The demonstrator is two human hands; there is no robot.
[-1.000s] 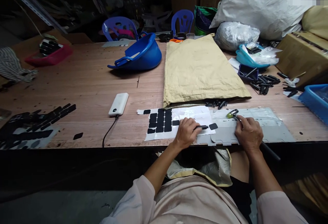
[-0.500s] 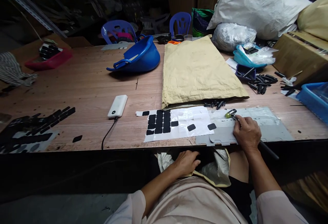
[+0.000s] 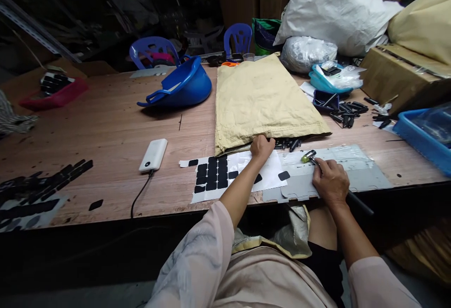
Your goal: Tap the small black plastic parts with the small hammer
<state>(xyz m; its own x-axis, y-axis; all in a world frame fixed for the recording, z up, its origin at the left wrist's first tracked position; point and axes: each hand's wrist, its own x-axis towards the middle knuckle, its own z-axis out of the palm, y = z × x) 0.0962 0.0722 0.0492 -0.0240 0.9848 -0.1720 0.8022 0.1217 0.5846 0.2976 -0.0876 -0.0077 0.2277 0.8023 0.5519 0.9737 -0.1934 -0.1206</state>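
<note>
My left hand is at the open front edge of the tan sack, its fingers curled and partly hidden at the mouth. Small black parts lie just right of it. My right hand is closed around a hammer with a yellowish-green tip, its dark handle sticking out behind the wrist. Under that hand is a grey board. A white sheet with rows of black rounded pads lies partly beneath my left forearm.
A white power bank with a cable lies left of the sheet. Farther back rests a blue basin. At the right are black parts, a teal basin, a cardboard box and a blue tray.
My left hand has moved from my lap up to the sack's front edge. My right hand still holds the hammer over the board. The whole view has shifted slightly.
</note>
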